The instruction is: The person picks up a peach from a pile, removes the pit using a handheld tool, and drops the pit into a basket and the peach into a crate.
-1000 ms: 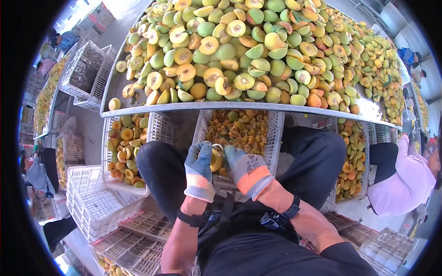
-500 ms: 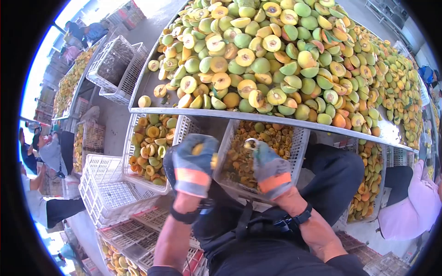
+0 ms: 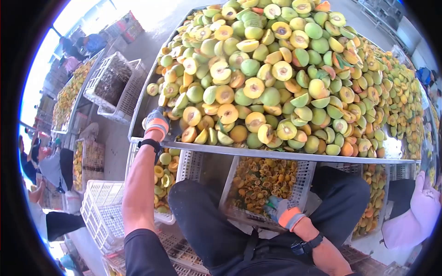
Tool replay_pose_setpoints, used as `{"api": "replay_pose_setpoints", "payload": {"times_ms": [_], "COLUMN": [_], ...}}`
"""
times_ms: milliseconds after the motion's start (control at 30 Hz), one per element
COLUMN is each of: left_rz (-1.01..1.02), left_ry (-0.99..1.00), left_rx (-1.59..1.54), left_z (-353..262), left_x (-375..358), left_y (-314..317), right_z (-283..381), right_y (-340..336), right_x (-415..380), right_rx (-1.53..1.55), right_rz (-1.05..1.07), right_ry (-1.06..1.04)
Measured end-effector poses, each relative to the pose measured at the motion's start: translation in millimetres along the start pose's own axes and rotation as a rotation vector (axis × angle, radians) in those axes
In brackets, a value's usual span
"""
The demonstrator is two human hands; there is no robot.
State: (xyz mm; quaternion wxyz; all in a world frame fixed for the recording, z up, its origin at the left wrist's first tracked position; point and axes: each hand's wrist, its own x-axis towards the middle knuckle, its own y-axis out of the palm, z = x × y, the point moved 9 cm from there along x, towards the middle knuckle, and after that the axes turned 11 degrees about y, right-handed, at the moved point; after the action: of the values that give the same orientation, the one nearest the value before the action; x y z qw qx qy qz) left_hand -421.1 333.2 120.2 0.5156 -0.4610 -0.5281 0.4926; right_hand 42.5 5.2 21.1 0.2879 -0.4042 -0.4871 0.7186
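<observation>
The fruit [image 3: 254, 87], green and yellow, much of it cut in halves, lies in a big heap on the metal table [image 3: 239, 150]. Some halves show a brown centre. The left hand [image 3: 156, 122], in a grey and orange glove, is at the near left corner of the table, beside the heap. Its fingers point down to the far side, but I cannot tell if they are pinching a piece. One pale piece [image 3: 145, 123] is just at the left of this hand.

The right hand [image 3: 284, 212], in the same kind of glove, is low over the near right part of the middle crate [image 3: 305, 181]. Its fingers are bent together; what they hold, I cannot tell. In this crate are small orange-brown pieces [image 3: 262, 184].

The left crate [image 3: 188, 165] and the right crate [image 3: 383, 202], partly under the table, contain more fruit. Farther left stands a white crate [image 3: 105, 211]. At the right edge is a person in a pink sleeve [image 3: 414, 209].
</observation>
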Motion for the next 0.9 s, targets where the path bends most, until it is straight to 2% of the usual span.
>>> {"api": "replay_pose_setpoints", "payload": {"times_ms": [67,100,133,200,233,267,300,333,367,433,500,600,800,900], "left_rz": [-0.063,-0.133,-0.166,-0.267,-0.325,-0.318,-0.354,-0.252,-0.323,-0.283,-0.263,-0.229,-0.274,-0.354], "left_ry": [0.048,0.077,0.066,-0.296,-0.503,-0.594,-0.575,-0.670,-0.504,-0.376,-0.318,-0.359,-0.358,-0.307], "left_rx": [-0.003,0.004,-0.224,-0.967,-1.340,-1.370,-1.538,-1.628,-1.717,-1.890,-1.854,-1.832,-1.765,-1.676], "left_z": [-16.3,-18.2,-16.7,16.6,-4.4,-12.7,-28.3,-67.7,-83.1,-144.9,-180.6,-210.3,-233.1,-238.6], "left_x": [-1.0,-6.0,-10.9,-34.0,-67.6,-92.3,-116.8,-151.0,-165.7,-207.6,-236.4,-267.1,-292.8,-300.6], "left_y": [4.2,-2.7,-12.6,-3.2,-30.6,-45.1,-51.2,-77.8,-80.3,-107.6,-118.2,-124.1,-138.7,-151.2], "right_z": [-5.9,-5.4,-10.3,-16.1,-13.6,-6.5,4.1,17.2,28.0,61.7,82.0,98.6,108.1,102.4], "right_y": [-9.8,-12.9,-14.1,-32.9,-60.7,-84.6,-125.3,-162.1,-179.8,-210.0,-226.5,-221.5,-205.7,-211.8], "right_x": [2.5,5.7,9.8,12.8,14.5,18.3,18.7,15.5,17.3,13.0,10.3,3.5,-8.8,-16.4], "right_rx": [0.284,0.282,0.406,0.774,1.018,1.025,0.960,0.888,0.891,0.746,0.807,0.844,0.716,0.833], "right_rz": [-0.070,-0.078,-0.056,-0.062,-0.088,-0.082,-0.243,-0.401,-0.392,-0.402,-0.414,-0.399,-0.329,-0.323], "right_ry": [0.123,0.116,0.157,0.252,0.303,0.303,0.194,0.083,0.079,-0.039,-0.069,-0.087,-0.074,-0.009]}}
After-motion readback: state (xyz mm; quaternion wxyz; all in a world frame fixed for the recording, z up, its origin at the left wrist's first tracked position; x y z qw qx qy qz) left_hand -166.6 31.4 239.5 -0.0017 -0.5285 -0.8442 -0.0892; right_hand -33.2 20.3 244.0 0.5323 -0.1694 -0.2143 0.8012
